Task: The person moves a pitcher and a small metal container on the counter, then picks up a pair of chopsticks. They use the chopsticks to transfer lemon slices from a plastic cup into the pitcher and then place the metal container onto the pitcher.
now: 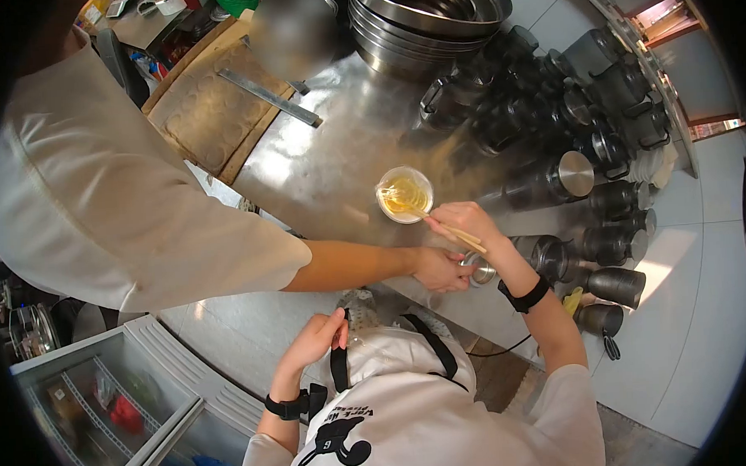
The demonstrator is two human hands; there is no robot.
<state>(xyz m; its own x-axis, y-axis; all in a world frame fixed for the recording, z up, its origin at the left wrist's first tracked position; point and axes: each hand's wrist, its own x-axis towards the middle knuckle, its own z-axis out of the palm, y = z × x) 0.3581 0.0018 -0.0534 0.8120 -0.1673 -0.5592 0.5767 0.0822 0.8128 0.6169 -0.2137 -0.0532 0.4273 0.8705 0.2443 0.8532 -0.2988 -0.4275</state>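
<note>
One left hand point(315, 340) curled beside a black strap point(340, 369); I could not tell whether its fingers pinched it. Just ahead of the right fingertips stood a bowl point(406, 221) of yellow liquid point(399, 188); below them, a co-worker's hand point(441, 268) met a shiny container point(481, 270). The right hand point(464, 222) pinched chopsticks point(466, 238) dipping into the bowl.

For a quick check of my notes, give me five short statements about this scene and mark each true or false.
1. The right hand holds chopsticks. True.
2. The left hand holds the bowl. False: it is by a black strap, away from the bowl.
3. The bowl contains yellow liquid. True.
4. The co-worker's sleeve is black. False: it is white.
5. Metal basins are stacked on the table. True.
</note>
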